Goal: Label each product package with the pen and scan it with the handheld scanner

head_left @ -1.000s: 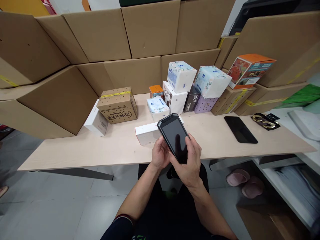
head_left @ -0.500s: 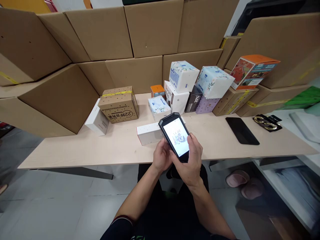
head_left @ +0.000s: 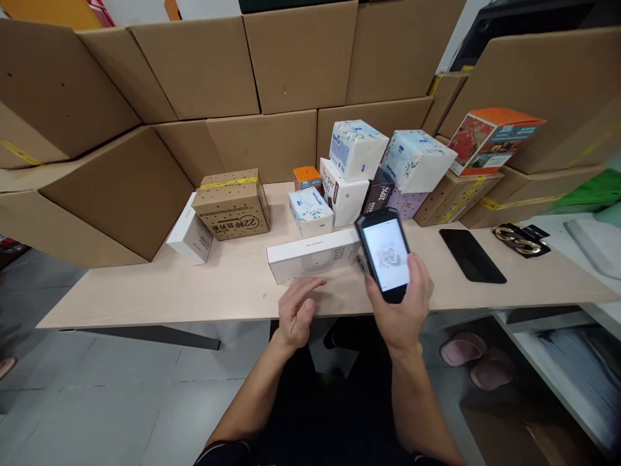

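Note:
A black smartphone (head_left: 387, 254) with a lit screen is gripped in my right hand (head_left: 406, 304), held tilted above the front part of the table. My left hand (head_left: 297, 314) is empty at the table's front edge, its fingers apart and curled a little toward the right. Just beyond that hand lies a long white box (head_left: 310, 255) with a red edge and printing on it. The phone hides the box's right end. A small dark object (head_left: 362, 264) shows beside the phone's left edge; its kind is unclear.
Behind stand tissue packs (head_left: 359, 149), a white carton (head_left: 342, 194) and an orange box (head_left: 306, 177). A brown carton (head_left: 233, 206) and a white box (head_left: 191, 236) sit left. On the right lie a black flat slab (head_left: 473, 255) and gold-coloured hardware (head_left: 521, 239). Large cardboard boxes (head_left: 301, 55) wall the back.
My left hand has let go of the phone and moved left and slightly down. My right hand has carried the phone to the right, uncovering more of the long white box.

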The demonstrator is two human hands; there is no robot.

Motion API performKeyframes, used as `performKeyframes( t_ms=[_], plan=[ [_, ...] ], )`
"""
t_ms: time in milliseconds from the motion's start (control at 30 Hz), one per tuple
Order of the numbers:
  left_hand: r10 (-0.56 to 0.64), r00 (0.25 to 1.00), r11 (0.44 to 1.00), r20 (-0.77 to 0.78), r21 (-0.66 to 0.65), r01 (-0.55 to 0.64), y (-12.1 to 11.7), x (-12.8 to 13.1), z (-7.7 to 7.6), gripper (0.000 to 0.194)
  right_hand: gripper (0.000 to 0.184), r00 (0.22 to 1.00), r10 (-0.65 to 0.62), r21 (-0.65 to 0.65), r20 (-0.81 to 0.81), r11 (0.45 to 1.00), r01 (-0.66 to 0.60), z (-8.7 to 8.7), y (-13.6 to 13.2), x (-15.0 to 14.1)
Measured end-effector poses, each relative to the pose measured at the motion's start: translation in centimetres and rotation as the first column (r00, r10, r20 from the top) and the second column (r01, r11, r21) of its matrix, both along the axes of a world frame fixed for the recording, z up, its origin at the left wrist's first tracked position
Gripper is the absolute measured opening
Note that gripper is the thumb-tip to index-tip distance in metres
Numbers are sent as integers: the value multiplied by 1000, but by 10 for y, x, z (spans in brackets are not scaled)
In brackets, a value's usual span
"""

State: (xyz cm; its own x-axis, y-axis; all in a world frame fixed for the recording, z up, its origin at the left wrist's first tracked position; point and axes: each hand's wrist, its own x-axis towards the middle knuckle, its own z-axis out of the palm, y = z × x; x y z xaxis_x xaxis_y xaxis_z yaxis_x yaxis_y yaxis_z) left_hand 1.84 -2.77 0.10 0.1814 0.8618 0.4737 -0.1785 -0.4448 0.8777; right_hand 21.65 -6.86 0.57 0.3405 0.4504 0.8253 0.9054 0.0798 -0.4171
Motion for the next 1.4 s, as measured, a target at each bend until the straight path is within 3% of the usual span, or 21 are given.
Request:
performKeyframes(
  t_ms=[67,133,200,233,333,467,600,667,767,833,933,967,1033,1167,1267,1333,1400],
  plan=[
    [210,978,973,19,95,-210,4,-10,-3,33,77,996,-88,-59,-18,994,87,-3,1,20],
    [413,906,896,91,136,-422,10,-17,-4,20,72,986,-161,-161,-28,975,155,-6,2,38],
    [532,831,826,162,116,-551,18,-24,-1,16,71,976,-215,-289,-43,938,194,-8,4,54],
    [553,817,817,163,85,-570,21,-27,2,21,71,971,-232,-354,-51,914,199,-10,5,59],
    [494,869,868,-1,-51,-494,32,-37,12,43,71,969,-243,-489,-47,852,190,-14,9,70],
    [279,924,918,-261,-211,-337,42,-50,17,69,68,972,-235,-548,-34,817,178,-23,14,77],
    [146,912,934,-382,-252,-255,49,-57,14,57,72,977,-212,-586,-19,794,161,-22,13,79],
    [109,922,940,-371,-263,-217,52,-60,13,49,74,984,-175,-547,-32,827,129,-12,12,77],
    [23,961,948,-274,-301,-109,52,-65,17,49,74,978,-6,-473,-208,876,-95,11,13,67],
    [-26,982,947,-186,-319,-35,52,-70,21,47,78,896,160,-480,-414,798,-364,25,15,56],
    [-6,995,944,-96,-330,-27,51,-78,28,34,72,653,369,-420,-662,538,-731,38,18,40],
    [12,997,943,-82,-329,-38,50,-81,29,29,65,573,419,-373,-704,468,-801,40,18,34],
    [32,997,946,-69,-318,-53,50,-88,31,26,52,486,488,-313,-725,395,-864,45,19,25],
    [33,997,952,-66,-302,-51,51,-102,27,28,44,567,543,-419,-619,383,-824,60,18,14],
    [-7,996,954,-85,-300,-19,55,-108,22,38,40,617,497,-485,-610,381,-787,69,17,11],
    [-6,999,959,-48,-285,-8,60,-108,20,47,38,581,424,-449,-695,375,-811,68,18,9],
    [35,999,966,32,-259,-25,64,-107,17,58,42,448,334,-311,-829,390,-867,63,21,4]
  ],
)
